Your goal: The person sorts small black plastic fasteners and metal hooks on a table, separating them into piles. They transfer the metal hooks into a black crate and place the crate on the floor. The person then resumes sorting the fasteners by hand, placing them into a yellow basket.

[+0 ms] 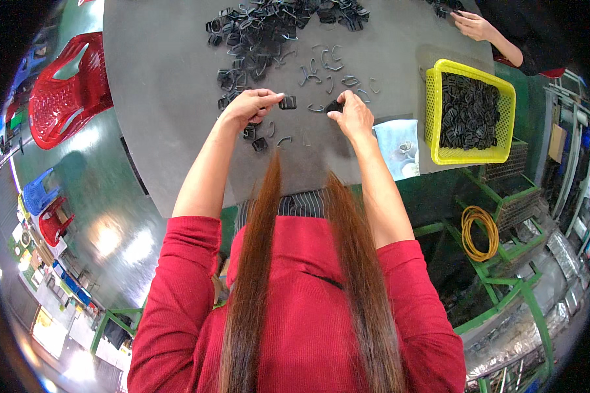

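Note:
Between the thumb and fingertips of my left hand (250, 107) is a small black plastic buckle (288, 102), held just over the grey table (157, 78). My right hand (353, 119) pinches another small black piece (334, 106), partly covered by the fingers, so its exact shape is hard to make out. Thin grey bent clips (333, 66) lie scattered beyond my hands. A large heap of black buckles (262, 39), some with grey clips attached, spreads over the far part of the table. Two or three loose black pieces (260, 144) rest beneath my left wrist.
A yellow plastic basket (437, 111) full of black pieces stands at the table's right edge. Beside it lies a light blue sheet (398, 147). Another person's hand (473, 26) works at the far right. Red chairs (65, 92) and green metal frames (498, 288) flank the table.

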The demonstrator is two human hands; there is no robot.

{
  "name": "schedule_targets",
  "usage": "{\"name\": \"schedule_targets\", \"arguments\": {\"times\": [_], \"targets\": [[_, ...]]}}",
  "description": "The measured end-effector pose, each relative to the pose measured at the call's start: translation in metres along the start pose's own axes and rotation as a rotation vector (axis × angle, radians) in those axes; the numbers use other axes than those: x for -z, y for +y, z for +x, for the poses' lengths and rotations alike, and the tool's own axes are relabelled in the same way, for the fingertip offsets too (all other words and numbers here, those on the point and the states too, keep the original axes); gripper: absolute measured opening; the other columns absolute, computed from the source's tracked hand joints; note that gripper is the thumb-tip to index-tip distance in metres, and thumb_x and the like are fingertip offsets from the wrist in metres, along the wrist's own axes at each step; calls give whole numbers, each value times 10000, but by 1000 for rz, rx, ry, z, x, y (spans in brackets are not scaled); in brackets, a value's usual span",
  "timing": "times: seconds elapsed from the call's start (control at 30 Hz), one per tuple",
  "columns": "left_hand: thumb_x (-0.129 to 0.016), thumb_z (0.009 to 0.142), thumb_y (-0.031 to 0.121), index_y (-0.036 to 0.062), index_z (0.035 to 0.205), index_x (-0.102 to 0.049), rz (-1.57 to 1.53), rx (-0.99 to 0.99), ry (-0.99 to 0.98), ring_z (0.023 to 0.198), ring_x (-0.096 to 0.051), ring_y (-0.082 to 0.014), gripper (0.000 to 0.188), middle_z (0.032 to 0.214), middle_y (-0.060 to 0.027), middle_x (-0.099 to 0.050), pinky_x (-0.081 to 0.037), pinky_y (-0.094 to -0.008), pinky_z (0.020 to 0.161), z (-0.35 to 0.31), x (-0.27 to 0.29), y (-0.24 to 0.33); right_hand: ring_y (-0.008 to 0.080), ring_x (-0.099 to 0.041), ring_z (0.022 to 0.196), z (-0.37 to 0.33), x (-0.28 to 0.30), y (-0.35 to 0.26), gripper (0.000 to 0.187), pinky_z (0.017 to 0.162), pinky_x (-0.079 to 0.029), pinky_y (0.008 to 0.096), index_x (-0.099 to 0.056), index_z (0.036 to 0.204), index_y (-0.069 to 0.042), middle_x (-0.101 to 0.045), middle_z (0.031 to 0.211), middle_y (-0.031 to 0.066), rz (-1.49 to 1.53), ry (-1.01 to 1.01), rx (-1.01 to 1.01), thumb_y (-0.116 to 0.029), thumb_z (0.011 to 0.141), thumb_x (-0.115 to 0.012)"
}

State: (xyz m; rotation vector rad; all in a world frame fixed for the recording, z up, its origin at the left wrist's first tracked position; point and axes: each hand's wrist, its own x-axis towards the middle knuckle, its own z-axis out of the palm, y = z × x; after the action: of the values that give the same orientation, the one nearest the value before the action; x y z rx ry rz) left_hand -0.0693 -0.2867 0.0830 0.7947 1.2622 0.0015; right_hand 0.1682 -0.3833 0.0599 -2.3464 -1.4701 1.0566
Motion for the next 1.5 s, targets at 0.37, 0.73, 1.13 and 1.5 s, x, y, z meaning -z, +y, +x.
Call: {"name": "schedule_targets", "arguments": {"times": [0.37, 0.73, 1.13, 1.5], "targets": [[-543, 862, 282, 64, 883, -607, 112, -151, -83, 618, -524, -86, 228, 736, -7, -556, -426, -233, 521, 26, -125, 37, 157, -575, 735, -29, 59, 71, 342, 600, -474, 272, -609, 990, -60, -605, 951, 89, 745, 264, -172, -134, 679, -730], [-596, 781, 266, -57, 1177, -477, 200, -854, 13, 1166, -434, -374, 525, 1203, -262, -485, -345, -408, 998, 27, -290, 133, 319, -501, 987, 5, 223, 145, 462, 907, -379, 417, -516, 1124, -5, -528, 1079, 196, -130, 949, -96, -146, 721, -695], [-652, 734, 90, 110, 1095, -553, 803, -645, 949, 1087, -444, -287, 375, 1140, -89, -507, -383, -380, 939, -14, 13, -65, 257, -560, 882, 13, -72, -123, 281, 729, -496, 380, -559, 997, -125, -522, 957, 67, -55, 113, 701, -186, 737, -645], [-647, 797, 258, 56, 1032, -643, -68, -351, 671, 852, -630, -154, 311, 878, -80, -683, -467, -306, 771, -8, 156, -87, 110, -613, 711, 54, -31, -125, 296, 632, -475, 254, -636, 1006, 3, -661, 818, 39, 798, -250, -18, -201, 793, -666]]}}
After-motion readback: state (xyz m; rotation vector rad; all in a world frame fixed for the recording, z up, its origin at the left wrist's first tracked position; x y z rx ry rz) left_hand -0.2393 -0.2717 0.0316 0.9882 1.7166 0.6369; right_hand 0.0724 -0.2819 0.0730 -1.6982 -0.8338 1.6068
